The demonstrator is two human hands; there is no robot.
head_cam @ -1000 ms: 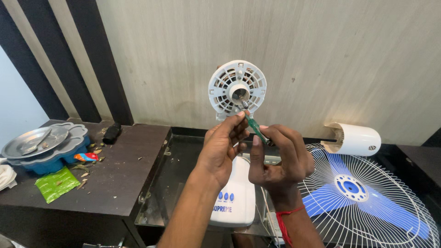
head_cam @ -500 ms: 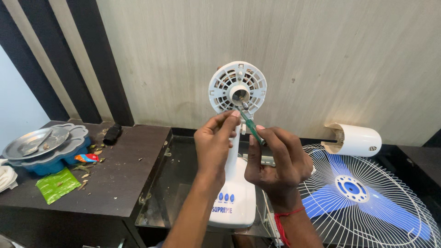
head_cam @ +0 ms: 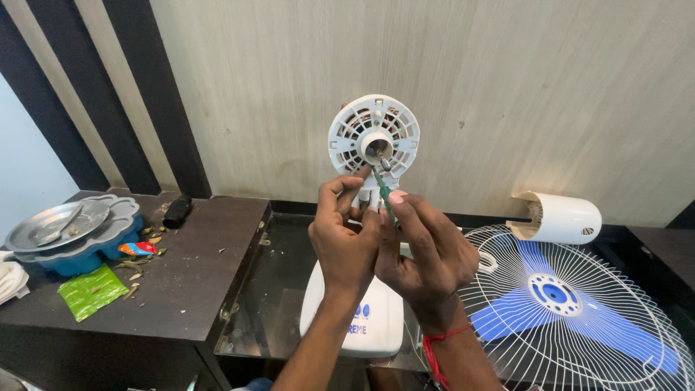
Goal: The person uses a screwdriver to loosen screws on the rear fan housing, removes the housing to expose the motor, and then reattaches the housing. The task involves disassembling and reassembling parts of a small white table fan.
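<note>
Two hands are meeting just below the round white motor housing of a fan, which is standing upright against the pale wall. The right hand is pinching a green-handled screwdriver between thumb and fingers, its tip reaching up towards the metal shaft at the housing's centre (whether the tip is actually touching the shaft is hard to tell). The left hand is curling in beside it, its fingers closing near the lower part of the tool and pressing against the right hand; what it is gripping, if anything, cannot be made out. A red thread is circling the right wrist. The fan's white base is sitting directly under both forearms on a glass-topped surface. To the right, a wire fan guard with blue blades is lying flat, with a white cylindrical cover behind it. Far left, on the dark wooden table, a steel plate is resting on a blue tray, near a green packet.
</note>
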